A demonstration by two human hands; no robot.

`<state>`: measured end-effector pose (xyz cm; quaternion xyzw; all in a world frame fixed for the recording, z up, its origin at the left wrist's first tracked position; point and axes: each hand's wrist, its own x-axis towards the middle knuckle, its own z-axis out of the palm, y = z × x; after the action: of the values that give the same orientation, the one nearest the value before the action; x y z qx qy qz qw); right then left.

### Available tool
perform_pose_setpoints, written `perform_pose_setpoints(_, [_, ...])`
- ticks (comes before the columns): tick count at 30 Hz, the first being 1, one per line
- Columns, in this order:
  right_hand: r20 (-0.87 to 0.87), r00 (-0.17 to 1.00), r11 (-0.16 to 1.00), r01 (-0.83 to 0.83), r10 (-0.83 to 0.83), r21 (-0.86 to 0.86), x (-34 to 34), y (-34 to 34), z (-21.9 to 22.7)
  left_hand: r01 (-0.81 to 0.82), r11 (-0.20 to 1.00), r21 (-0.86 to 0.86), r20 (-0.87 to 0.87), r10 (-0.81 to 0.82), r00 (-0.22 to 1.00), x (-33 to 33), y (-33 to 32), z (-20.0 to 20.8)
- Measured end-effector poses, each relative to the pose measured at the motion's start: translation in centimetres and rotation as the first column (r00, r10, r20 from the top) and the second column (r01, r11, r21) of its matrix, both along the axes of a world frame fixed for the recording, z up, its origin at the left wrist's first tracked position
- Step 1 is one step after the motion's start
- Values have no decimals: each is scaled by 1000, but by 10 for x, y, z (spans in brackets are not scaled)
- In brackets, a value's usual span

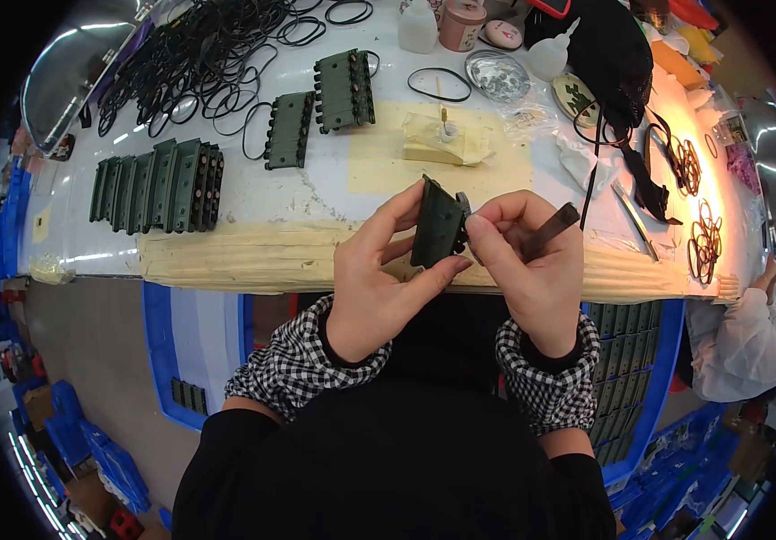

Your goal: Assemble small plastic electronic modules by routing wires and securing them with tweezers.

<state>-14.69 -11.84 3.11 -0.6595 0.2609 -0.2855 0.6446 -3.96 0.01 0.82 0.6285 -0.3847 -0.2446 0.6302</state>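
A dark green model chassis is held up near the middle of the view, just toward one o'clock, tilted above the table's front edge; its flat face is broad and tapered, and small dark wheel-like knobs are lined along one side. It is gripped by the left hand, whose fingers are partly curled, between the thumb and the fingers. By the right hand, nearly closed, the knobbed side is met by thumb and fingertips, and a dark flat-bladed tool is clasped, its end pointed toward two o'clock. A row of similar chassis is stood at ten o'clock, and a tape-wrapped block is set at one o'clock. Farther out at one o'clock, pink marks are borne by a white round lid, too small to be read.
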Motion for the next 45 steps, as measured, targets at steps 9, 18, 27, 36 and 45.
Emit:
perform_pose_setpoints(9, [-44, 998, 998, -52, 53, 18, 1, -9, 2, -3, 999, -39, -23, 2, 1000, -4, -1, -4])
perform_pose_setpoints(18, [-134, 990, 996, -55, 45, -67, 4, -2, 13, -19, 999, -37, -64, 16, 998, -4, -1, -4])
perform_pose_setpoints(27, [-209, 976, 952, -113, 53, -286, 1, 1, 18, 30, 999, -30, -237, -37, 971, 0, -2, -5])
perform_pose_setpoints(36, [-45, 996, 876, -94, 82, -473, 2, -20, 23, 463, 870, -169, -654, -451, 607, 22, 5, 3])
perform_pose_setpoints(45, [-79, 993, 863, -113, 85, -493, 2, -13, 23, 445, 886, -128, -780, -367, 507, 24, 2, 16])
